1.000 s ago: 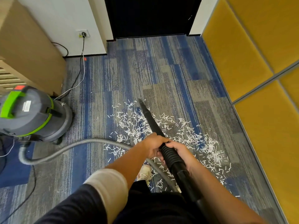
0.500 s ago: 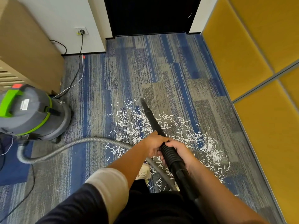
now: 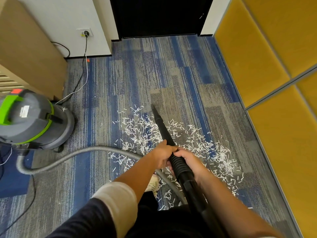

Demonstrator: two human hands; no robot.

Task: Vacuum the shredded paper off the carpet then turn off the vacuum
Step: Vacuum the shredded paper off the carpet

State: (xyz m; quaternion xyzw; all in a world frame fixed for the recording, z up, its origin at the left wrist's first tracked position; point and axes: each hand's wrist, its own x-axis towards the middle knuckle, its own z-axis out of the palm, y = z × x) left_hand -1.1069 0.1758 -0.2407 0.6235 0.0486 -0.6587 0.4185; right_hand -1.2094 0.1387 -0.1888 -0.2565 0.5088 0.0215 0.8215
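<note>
Both hands hold the black wand (image 3: 162, 125) over the middle of the carpet (image 3: 154, 66). The left hand (image 3: 162, 156) is wrapped round it just ahead of the ribbed cuff (image 3: 178, 166), and the right hand (image 3: 190, 162) is curled round the cuff itself, so that the two hands touch. The wand slants forward and down, and its tip lies at the far edge of the paper (image 3: 214, 152); whether it touches the pile I cannot tell. The paper, white shreds, is spread in a wide patch on both sides of the wand, thickest under it and trailing toward the carpet's right edge beside the yellow panels (image 3: 257, 48), with more near a shoe (image 3: 152, 184) below the hands. A grey hose (image 3: 82, 152) curves across the carpet from beneath the left arm to the vacuum (image 3: 34, 121), a grey drum with green trim that stands at the carpet's left edge against a tan cabinet (image 3: 25, 48). A cord (image 3: 84, 73) runs from behind the vacuum up to a socket (image 3: 85, 32) on the white wall at the far-left corner. A dark door (image 3: 159, 14) closes the carpet's far edge.
</note>
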